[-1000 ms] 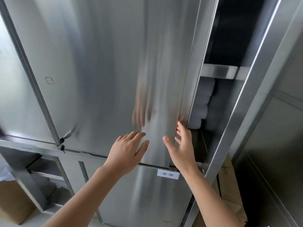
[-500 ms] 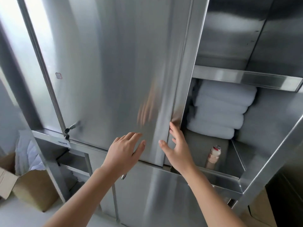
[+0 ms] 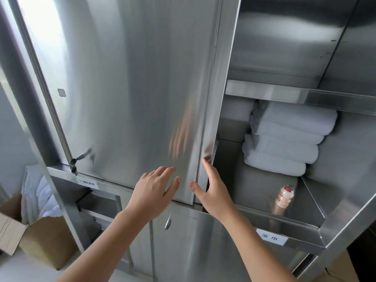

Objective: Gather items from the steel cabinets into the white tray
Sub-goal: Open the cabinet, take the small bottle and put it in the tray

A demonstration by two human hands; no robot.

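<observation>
The steel sliding door of the upper cabinet stands slid to the left. My left hand lies flat and open against its lower part. My right hand is open too, its fingers on the door's right edge. The uncovered compartment holds a stack of rolled white towels at the back and a small drink bottle with a red and white label, upright near the front lip. No white tray is in view.
A steel shelf tops the towel compartment, with a bare space above it. A white label sits on the front rail. Lower cabinet doors with a handle are below. A cardboard box with white cloth stands at lower left.
The sliding door has gone further left under both hands, uncovering the towels and then the bottle. The view has shifted so the compartment shows more fully.
</observation>
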